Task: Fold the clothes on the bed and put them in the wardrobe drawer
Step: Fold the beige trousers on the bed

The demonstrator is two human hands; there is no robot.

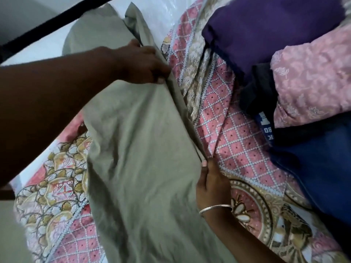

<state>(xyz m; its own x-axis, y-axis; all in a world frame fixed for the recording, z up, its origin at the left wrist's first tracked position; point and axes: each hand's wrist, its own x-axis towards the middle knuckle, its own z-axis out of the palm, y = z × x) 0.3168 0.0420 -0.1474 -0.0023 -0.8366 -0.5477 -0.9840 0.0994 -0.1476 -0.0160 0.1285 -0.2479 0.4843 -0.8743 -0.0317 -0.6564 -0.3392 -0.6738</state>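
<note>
A long pale grey-green garment (140, 149) lies stretched over the patterned bedspread (237, 133), from the far left down to the near edge. My left hand (144, 63) grips its right edge near the far end, fingers curled round the fabric. Nearer to me, my right hand (209, 179), with a silver bangle on the wrist, pinches the same edge between thumb and fingers. A pile of other clothes sits at the right: a purple piece (266, 33), a pink embroidered piece (313, 76) and a dark blue piece (313, 158).
A black bar (57, 19) crosses the top left corner above the white floor. The bed's edge runs along the left side, with grey floor (11, 234) at the bottom left. Clear plastic (167, 14) lies at the bed's far end.
</note>
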